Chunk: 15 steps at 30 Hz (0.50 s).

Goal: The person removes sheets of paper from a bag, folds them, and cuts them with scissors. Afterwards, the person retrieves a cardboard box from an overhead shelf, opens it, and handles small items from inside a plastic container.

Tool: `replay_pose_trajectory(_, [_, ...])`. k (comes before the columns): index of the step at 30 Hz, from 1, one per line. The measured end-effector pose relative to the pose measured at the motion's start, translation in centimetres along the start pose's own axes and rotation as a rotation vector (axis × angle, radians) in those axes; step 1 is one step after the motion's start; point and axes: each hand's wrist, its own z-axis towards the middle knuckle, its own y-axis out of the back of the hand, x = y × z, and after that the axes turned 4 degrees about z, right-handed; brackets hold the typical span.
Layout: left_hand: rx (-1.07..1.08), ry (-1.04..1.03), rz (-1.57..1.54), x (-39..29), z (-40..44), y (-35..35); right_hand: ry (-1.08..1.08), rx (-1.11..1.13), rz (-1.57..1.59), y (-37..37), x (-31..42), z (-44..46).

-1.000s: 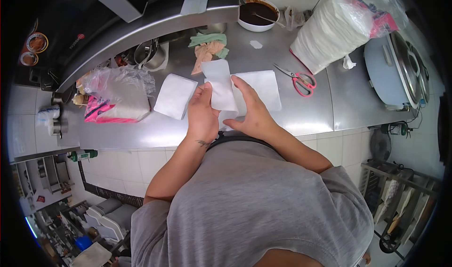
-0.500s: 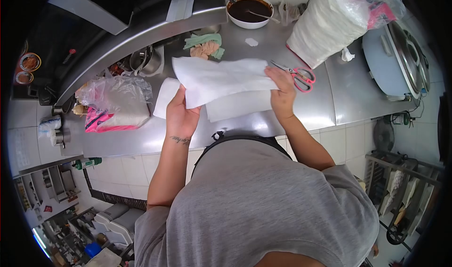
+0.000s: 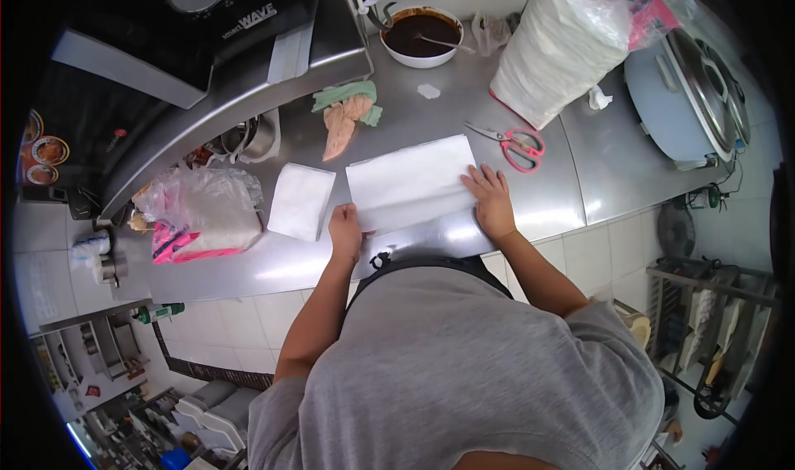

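A white paper-like sheet lies spread on the steel counter in front of me, apparently in more than one layer. My left hand is closed at its lower left corner, fingers curled at the edge. Flat on the right side of the sheet rests my right hand, its fingers apart. Just left of the sheet sits a folded white stack of similar material. Pink-handled scissors lie beyond my right hand, blades partly apart.
A large plastic pack of white sheets stands at the back right, with a smaller opened pack at left. A bowl of dark sauce, green and peach cloths, a lidded cooker and a black appliance surround the work area.
The sheet held up between both hands has come down flat on the counter. My left hand moved down to its corner, uncovering the folded stack; my right hand now presses on it.
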Motion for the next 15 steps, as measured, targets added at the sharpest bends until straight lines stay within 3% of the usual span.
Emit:
replay_pose_trajectory(7, [0.035, 0.08, 0.023, -1.2, -0.3, 0.4, -0.038, 0.089, 0.005, 0.9, 0.5, 0.0])
replay_pose_trajectory(10, [-0.125, -0.242, 0.508, -3.4, -1.1, 2.2, -0.184, 0.053, -0.057, 2.1, 2.8, 0.6])
replay_pose_trajectory(13, [-0.25, -0.49, 0.805, -5.7, -1.6, 5.2, 0.142, 0.191, 0.086, 3.1, 5.7, 2.7])
replay_pose_trajectory(15, [-0.206, -0.425, 0.954, -4.8, -0.5, 6.8, 0.257, 0.247, 0.133, 0.7, 7.7, 4.2])
